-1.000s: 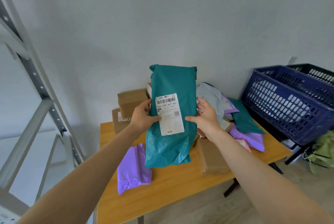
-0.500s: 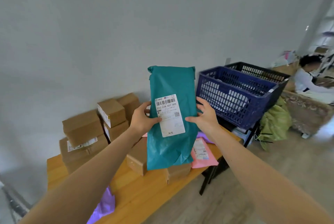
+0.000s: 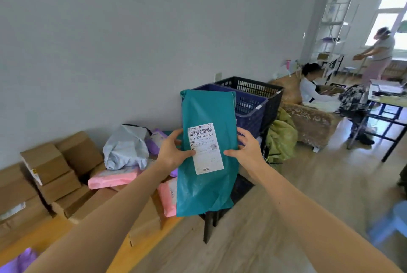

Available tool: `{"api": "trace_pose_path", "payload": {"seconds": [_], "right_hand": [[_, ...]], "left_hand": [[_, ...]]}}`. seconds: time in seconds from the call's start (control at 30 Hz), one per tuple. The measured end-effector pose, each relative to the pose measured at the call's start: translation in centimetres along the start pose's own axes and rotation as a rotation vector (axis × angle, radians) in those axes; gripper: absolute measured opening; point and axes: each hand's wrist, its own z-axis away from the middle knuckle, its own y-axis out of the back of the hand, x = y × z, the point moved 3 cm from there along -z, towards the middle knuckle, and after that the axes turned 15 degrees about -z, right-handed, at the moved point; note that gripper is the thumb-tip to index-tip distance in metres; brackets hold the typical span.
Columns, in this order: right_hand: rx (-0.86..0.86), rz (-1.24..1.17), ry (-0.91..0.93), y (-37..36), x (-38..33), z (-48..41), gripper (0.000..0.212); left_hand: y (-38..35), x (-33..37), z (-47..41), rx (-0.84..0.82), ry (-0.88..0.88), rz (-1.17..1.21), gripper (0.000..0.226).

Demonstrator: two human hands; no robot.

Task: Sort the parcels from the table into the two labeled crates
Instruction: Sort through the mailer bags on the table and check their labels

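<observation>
Pinching a teal poly mailer (image 3: 207,189) upright by its side edges — left hand (image 3: 170,153), right hand (image 3: 246,151) — blue crate (image 3: 251,105) just behind, bare floor (image 3: 319,173) lying open rightward.

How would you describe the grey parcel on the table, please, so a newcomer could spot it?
Find the wooden table along the wall. In its pile, between the brown boxes and the teal mailer, the grey parcel sits behind a pink parcel. It alone is pale grey and crumpled.

Teal parcel (image 3: 207,116), white label (image 3: 206,148)
</observation>
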Motion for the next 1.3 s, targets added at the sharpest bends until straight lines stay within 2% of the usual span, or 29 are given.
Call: {"api": "trace_pose_path", "payload": {"seconds": [0.33, 0.47, 0.67, 1.03, 1.3], "right_hand": [[0.019, -0.030, -0.053, 14.5, 1.0, -3.2, 0.082], [0.048, -0.057, -0.080, 17.9, 2.1, -4.7, 0.087], [0.113, -0.014, -0.100, 21.9, 4.0, -7.8, 0.081], [0.189, 0.041, -0.100, 28.9, 2.9, -21.4, 0.077], [0.174, 0.081, -0.134, 32.0, 3.4, -34.2, 0.080]], "left_hand": [[-12.2, 7.7, -1.9, -0.063, 0.042, -0.003, 0.073], [-15.7, 9.1, -3.3, -0.111, 0.047, -0.025, 0.072], [-20.6, 10.7, -7.2, -0.207, 0.045, -0.053, 0.071], [-28.8, 16.0, -21.9, -0.312, -0.065, 0.017, 0.069], [-33.8, 17.4, -34.0, -0.361, -0.003, 0.078, 0.063]]}}
